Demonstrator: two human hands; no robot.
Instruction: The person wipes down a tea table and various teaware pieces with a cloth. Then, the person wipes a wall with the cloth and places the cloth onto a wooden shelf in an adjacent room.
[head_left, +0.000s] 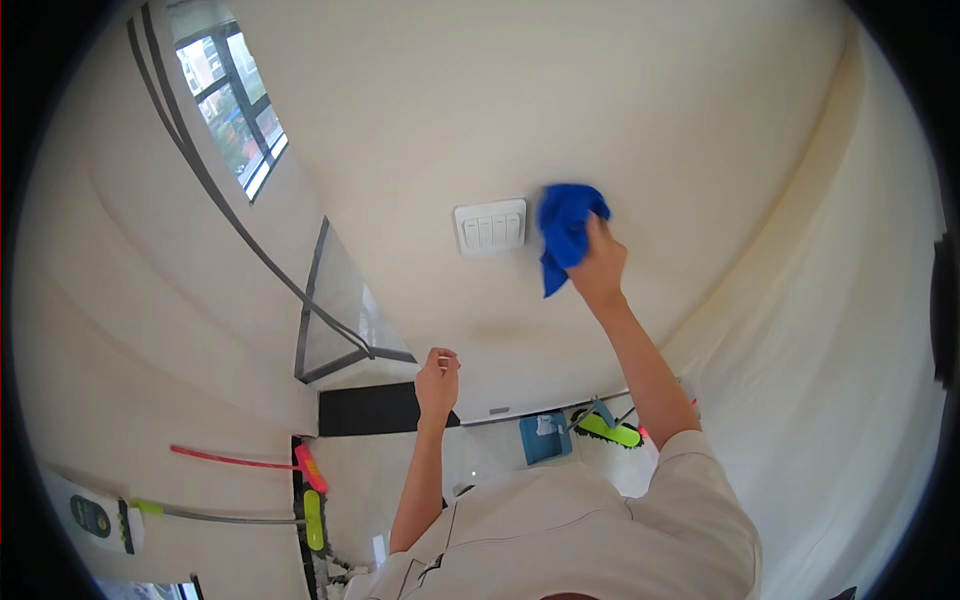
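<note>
My right hand (600, 262) grips a crumpled blue cloth (564, 229) up against the cream wall (420, 135). Just left of the cloth, a white wall switch plate (490, 227) with several rocker switches is fixed to the wall. A small gap separates the cloth from the plate's right edge. Lower and to the left, my left hand (437, 382) is raised in front of the wall with its fingers curled in. Nothing shows in it.
A blue dustpan (545, 438) and a lime-green brush head (609, 430) are on the floor by the wall's foot. Pink (310, 468) and green (313, 520) long-handled brushes lean at the left. Grey strips (217, 191) run along the left wall near a window (238, 105). A pale curtain-like sheet (810, 360) hangs right.
</note>
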